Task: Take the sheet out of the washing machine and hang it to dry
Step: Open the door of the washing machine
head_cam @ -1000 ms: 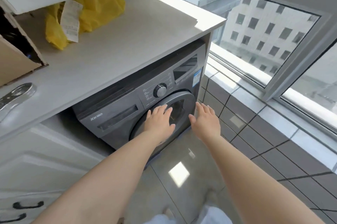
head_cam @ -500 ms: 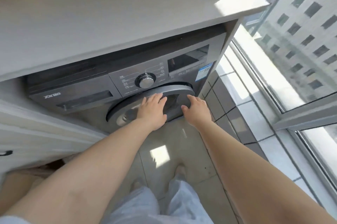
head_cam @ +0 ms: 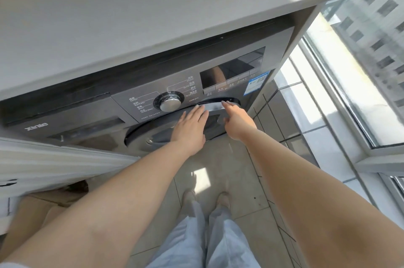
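A dark grey front-loading washing machine (head_cam: 91,119) stands under a pale countertop. Its round door (head_cam: 157,134) is closed, so the sheet inside is hidden. My left hand (head_cam: 190,128) lies flat on the upper part of the door, fingers spread and pointing up. My right hand (head_cam: 237,121) reaches to the door's upper right rim, fingertips at the edge by the recess. Neither hand holds anything. A silver dial (head_cam: 170,104) sits just above my left hand.
The countertop (head_cam: 153,16) overhangs the machine close to my head. A white cabinet (head_cam: 43,163) juts out at the left. A tiled ledge (head_cam: 310,119) and window (head_cam: 360,53) run along the right. My feet (head_cam: 205,200) stand on the tiled floor before the machine.
I have stepped closer and leaned over the machine. Both hands have moved up the door, the right one reaching its upper right rim.
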